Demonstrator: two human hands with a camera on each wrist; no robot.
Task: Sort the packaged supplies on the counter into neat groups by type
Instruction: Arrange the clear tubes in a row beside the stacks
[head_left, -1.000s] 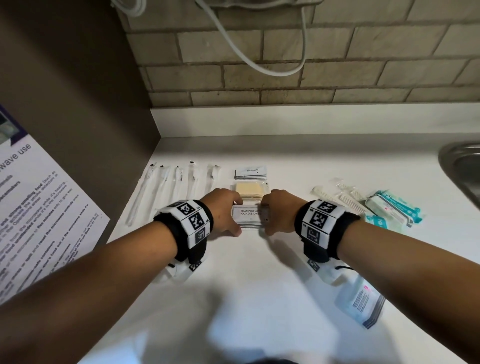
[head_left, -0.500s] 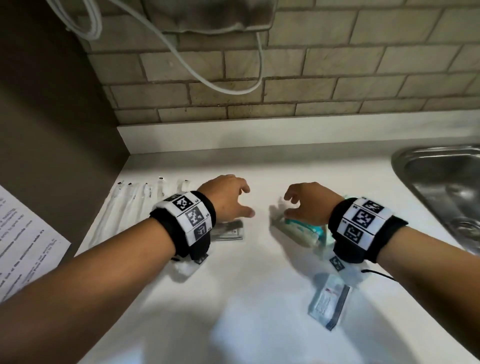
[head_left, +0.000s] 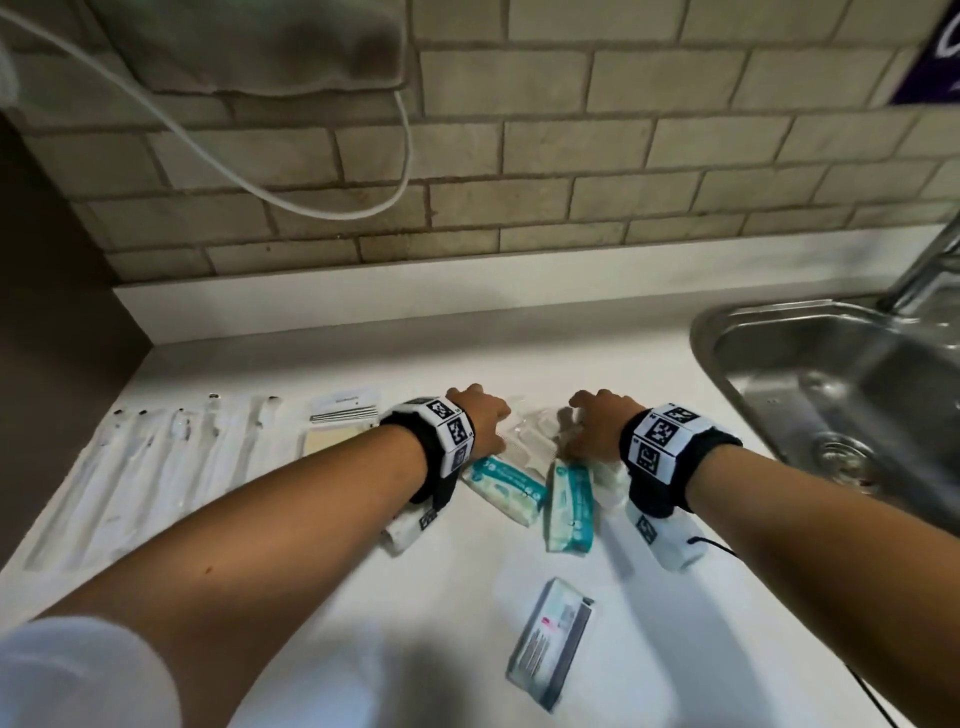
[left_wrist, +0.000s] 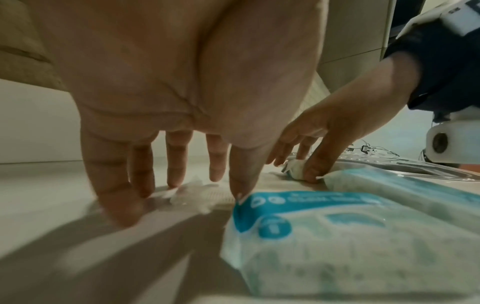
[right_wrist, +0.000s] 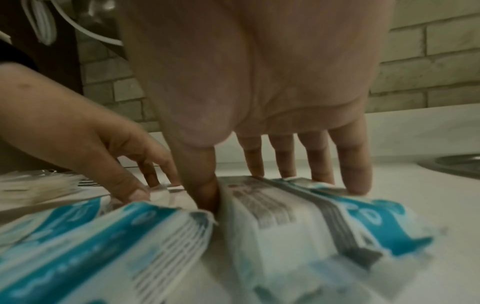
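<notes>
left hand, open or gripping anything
Open: the left hand has its fingers straight and spread, tips down on a clear packet on the counter.

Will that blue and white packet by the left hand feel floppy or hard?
Probably soft and bendy: the blue and white packet looks puffy, with crimped ends. Likely light too, like a thin pouch lying flat on the counter. Its smooth wrapper might slide easily when pushed.

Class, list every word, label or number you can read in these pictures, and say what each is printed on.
Nothing reads clearly.
Teal-and-white soft packets: print blurred.
Flat white sachet with grey edge: print too small.
Small white card: print too small.
Purple sign corner: cut off, blurred.
</notes>
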